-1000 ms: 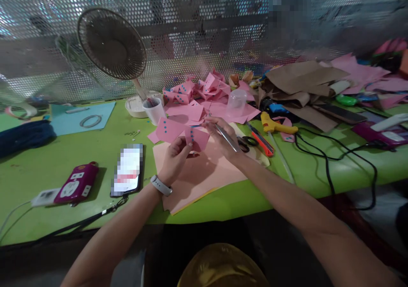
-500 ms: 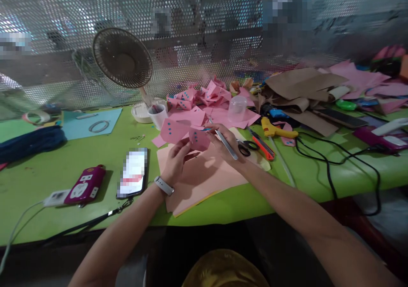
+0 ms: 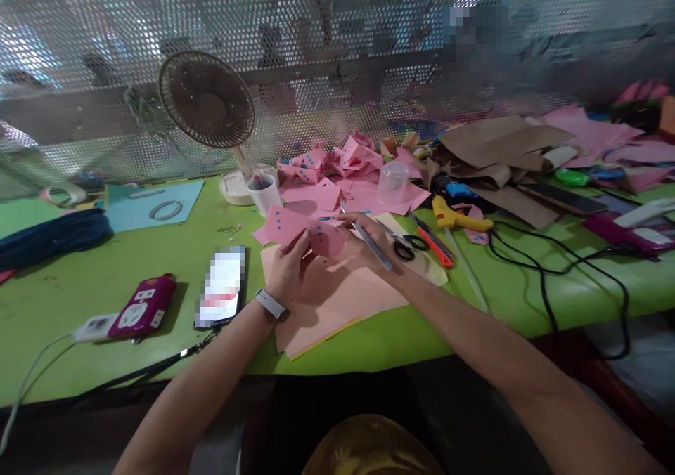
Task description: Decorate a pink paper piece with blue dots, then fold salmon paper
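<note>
A folded pink paper piece (image 3: 287, 226) with small blue dots is pinched between the thumb and fingers of my left hand (image 3: 290, 268). My right hand (image 3: 366, 239) is closed round silver tweezers (image 3: 372, 245), which lie across it with the blunt end toward the wrist. The fingertips of that hand are at the right part of the pink piece, where a small blue strip shows. Below both hands lie pale pink sheets (image 3: 337, 306) with a yellow edge under them. Black-handled scissors (image 3: 405, 249) rest just right of my right hand.
A phone (image 3: 221, 285), a purple power bank (image 3: 142, 306) and a small fan (image 3: 207, 100) stand to the left. Dotted pink pieces (image 3: 353, 155) and a clear cup (image 3: 393, 183) are behind. An orange cutter (image 3: 435, 244), a yellow glue gun (image 3: 456, 215) and cables are on the right.
The dotted pink piece has turned and spread flatter toward the camera. My left hand has shifted slightly, and my right fingers have moved a little along the paper.
</note>
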`<state>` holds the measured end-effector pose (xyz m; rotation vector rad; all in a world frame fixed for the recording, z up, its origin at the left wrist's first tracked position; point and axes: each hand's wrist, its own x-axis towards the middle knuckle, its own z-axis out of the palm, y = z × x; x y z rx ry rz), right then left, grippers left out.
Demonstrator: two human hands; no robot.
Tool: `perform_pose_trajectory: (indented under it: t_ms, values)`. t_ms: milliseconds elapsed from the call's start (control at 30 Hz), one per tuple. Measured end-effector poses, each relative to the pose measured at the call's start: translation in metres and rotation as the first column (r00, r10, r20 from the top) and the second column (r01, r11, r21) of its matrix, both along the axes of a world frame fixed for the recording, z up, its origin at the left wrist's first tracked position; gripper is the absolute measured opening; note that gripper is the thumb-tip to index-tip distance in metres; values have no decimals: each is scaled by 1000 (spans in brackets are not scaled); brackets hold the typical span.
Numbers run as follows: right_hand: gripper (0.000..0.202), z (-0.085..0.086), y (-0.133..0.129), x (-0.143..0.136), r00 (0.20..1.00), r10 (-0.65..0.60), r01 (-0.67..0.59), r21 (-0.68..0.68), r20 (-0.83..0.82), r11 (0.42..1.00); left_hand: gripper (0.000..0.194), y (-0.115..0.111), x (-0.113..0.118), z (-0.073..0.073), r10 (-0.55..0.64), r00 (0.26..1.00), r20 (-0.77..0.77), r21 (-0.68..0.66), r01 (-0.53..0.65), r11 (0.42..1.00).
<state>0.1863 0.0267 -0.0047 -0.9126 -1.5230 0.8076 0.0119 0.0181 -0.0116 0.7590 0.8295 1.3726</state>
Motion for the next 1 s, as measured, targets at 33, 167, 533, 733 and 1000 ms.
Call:
perform_pose_trajectory:
  t_ms: [33, 167, 533, 733, 1000]
  values:
    - [28, -1, 0, 0, 1000, 17, -17, 4, 4, 1000, 34, 0, 0, 1, 17, 1000, -1, -11, -17, 1000]
    - [28, -5, 6, -1, 993, -65, 69, 41, -96, 997, 32, 0, -1, 2, 60, 998, -22, -10, -60, 998]
    - [38, 17, 18, 19, 866, -308, 311, -59, -394, 949, 35, 5, -5, 0, 116, 993, 23, -6, -116, 993]
    - [50, 33, -3, 5, 943, -37, -40, -223, -331, 974, 36, 5, -5, 1, 119, 993, 3, 8, -119, 993]
    - [38, 51, -4, 8, 958, -17, -26, -148, -288, 989, 40, 7, -7, 0, 123, 992, 21, 10, -124, 992]
